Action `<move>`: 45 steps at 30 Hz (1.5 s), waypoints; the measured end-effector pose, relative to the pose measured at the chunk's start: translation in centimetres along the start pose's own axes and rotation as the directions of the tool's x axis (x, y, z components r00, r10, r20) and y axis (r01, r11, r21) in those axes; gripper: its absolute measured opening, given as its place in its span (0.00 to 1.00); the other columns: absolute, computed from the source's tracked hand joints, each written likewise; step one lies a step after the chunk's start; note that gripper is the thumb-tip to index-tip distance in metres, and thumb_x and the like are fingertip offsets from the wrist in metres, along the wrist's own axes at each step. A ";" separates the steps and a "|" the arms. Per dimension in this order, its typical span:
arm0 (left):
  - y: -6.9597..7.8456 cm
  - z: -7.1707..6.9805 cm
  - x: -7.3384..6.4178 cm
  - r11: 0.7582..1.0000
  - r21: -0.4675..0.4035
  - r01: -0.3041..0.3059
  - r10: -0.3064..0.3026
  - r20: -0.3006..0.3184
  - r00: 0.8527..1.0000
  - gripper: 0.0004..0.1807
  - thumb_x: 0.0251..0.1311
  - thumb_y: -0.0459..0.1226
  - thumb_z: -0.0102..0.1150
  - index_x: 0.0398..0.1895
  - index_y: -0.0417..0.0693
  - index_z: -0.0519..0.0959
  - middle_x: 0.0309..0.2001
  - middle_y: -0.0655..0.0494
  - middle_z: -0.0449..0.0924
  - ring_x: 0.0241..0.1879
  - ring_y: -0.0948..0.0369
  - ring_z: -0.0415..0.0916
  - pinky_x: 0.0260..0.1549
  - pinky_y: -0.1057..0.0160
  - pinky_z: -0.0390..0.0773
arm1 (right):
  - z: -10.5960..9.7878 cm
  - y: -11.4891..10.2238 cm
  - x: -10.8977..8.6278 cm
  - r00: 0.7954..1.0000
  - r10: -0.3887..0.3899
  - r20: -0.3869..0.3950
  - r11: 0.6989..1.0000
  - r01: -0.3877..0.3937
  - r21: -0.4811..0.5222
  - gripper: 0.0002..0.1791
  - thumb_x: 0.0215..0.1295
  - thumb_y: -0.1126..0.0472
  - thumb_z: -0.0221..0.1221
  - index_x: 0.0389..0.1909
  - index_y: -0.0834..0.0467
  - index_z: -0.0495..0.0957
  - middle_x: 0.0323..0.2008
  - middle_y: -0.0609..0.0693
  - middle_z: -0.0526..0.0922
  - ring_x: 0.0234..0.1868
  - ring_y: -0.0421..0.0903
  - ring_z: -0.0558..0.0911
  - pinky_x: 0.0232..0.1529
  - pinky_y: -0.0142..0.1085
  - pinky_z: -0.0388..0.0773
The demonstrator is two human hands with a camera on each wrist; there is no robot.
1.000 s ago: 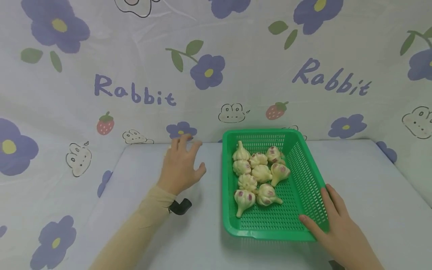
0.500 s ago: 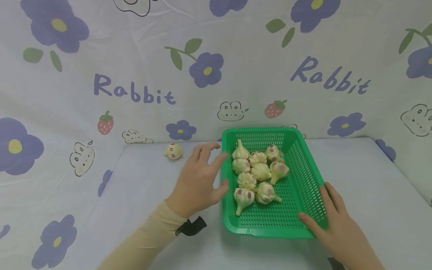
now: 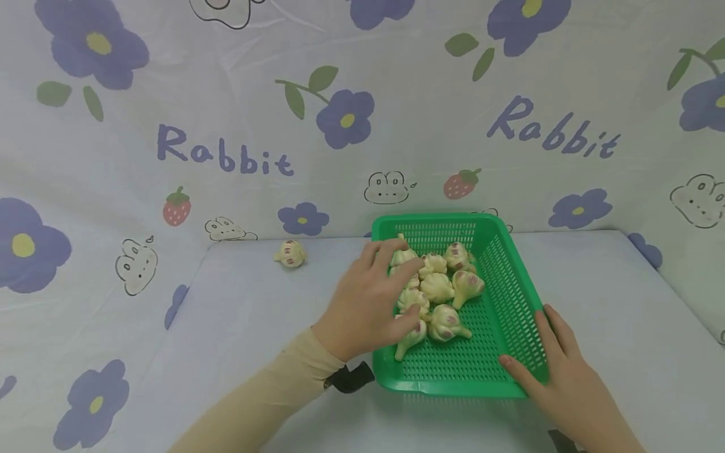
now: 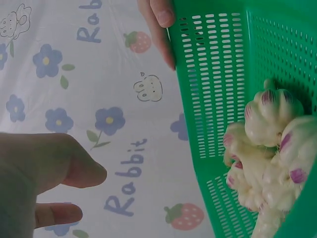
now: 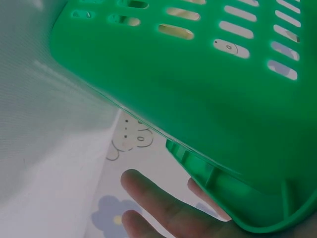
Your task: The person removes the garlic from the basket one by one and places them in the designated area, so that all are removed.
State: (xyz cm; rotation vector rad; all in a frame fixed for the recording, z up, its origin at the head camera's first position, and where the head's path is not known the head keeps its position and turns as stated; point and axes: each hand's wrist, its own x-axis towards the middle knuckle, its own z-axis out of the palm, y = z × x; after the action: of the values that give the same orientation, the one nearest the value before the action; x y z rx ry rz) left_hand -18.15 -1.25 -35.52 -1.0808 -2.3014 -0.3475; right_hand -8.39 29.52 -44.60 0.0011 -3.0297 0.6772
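White backdrop [image 3: 419,82], printed with purple flowers [image 3: 334,119], green leaves [image 3: 54,94], red strawberries [image 3: 177,209], rabbit drawings [image 3: 387,189] and the word "Rabbit" [image 3: 168,143], rising behind a pale table [image 3: 238,314] and continuing along its left and right sides. Lighting soft and even; faint creases in the upper fabric.

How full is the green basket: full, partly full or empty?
Partly full: garlic bulbs lie in the green basket, but some floor shows bare.

Garlic bulbs [image 4: 272,121] lie inside a green basket [image 4: 213,7]
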 end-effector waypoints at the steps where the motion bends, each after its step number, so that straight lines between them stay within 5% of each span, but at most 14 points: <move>1: 0.1 0.2 0.2 1.000 -0.002 -0.003 0.003 0.003 1.000 0.28 0.55 0.46 0.67 0.60 0.50 0.81 0.63 0.43 0.74 0.59 0.48 0.72 0.43 0.56 0.83 | 0.0 0.0 0.0 1.000 0.000 -0.001 1.000 0.000 -0.002 0.60 0.72 0.32 0.56 0.83 0.66 0.36 0.82 0.69 0.39 0.69 0.78 0.66 0.53 0.74 0.72; 8: 0.9 1.8 1.5 1.000 0.011 -0.001 0.001 0.030 1.000 0.28 0.53 0.47 0.66 0.60 0.51 0.81 0.61 0.44 0.75 0.58 0.48 0.73 0.44 0.55 0.83 | -0.1 -0.1 -0.1 1.000 -0.004 -0.013 1.000 0.004 -0.002 0.59 0.72 0.33 0.57 0.83 0.66 0.37 0.82 0.69 0.40 0.68 0.78 0.67 0.52 0.73 0.73; 21: 1.8 5.3 2.3 0.992 0.127 0.007 -0.039 0.250 0.967 0.27 0.58 0.51 0.64 0.60 0.55 0.78 0.60 0.48 0.74 0.52 0.52 0.74 0.44 0.59 0.82 | 0.1 -0.3 -0.1 0.999 -0.017 -0.027 1.000 0.016 -0.005 0.59 0.72 0.33 0.57 0.83 0.66 0.38 0.82 0.68 0.41 0.67 0.77 0.69 0.51 0.71 0.75; 29: 2.6 6.0 2.5 0.979 0.193 0.072 -0.149 0.421 0.895 0.31 0.64 0.61 0.59 0.64 0.56 0.75 0.63 0.48 0.69 0.52 0.52 0.70 0.40 0.58 0.81 | 0.0 -0.1 -0.1 1.000 -0.020 -0.016 1.000 0.020 -0.005 0.60 0.72 0.33 0.57 0.83 0.67 0.37 0.82 0.69 0.40 0.68 0.78 0.67 0.53 0.72 0.73; 37: 3.4 6.9 3.1 0.951 0.222 0.215 -0.296 0.455 0.840 0.32 0.63 0.59 0.58 0.66 0.56 0.73 0.65 0.49 0.68 0.58 0.51 0.70 0.46 0.53 0.81 | 0.0 -0.2 -0.1 1.000 -0.016 -0.011 1.000 0.016 -0.003 0.60 0.72 0.32 0.57 0.83 0.67 0.36 0.82 0.69 0.39 0.70 0.78 0.65 0.55 0.73 0.72; 45: 3.9 7.9 4.0 0.909 0.281 0.307 -0.412 0.494 0.766 0.35 0.63 0.60 0.61 0.70 0.58 0.70 0.69 0.50 0.65 0.63 0.51 0.66 0.53 0.52 0.80 | 0.0 -0.2 -0.1 1.000 -0.022 -0.008 1.000 0.022 -0.003 0.60 0.72 0.32 0.56 0.82 0.68 0.37 0.82 0.70 0.39 0.70 0.78 0.65 0.55 0.73 0.72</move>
State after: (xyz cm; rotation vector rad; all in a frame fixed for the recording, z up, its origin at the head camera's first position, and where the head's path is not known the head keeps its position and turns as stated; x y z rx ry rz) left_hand -20.18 7.29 -39.55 -0.6857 -2.9951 0.0545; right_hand -8.33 29.39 -44.51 0.0310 -3.0182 0.6692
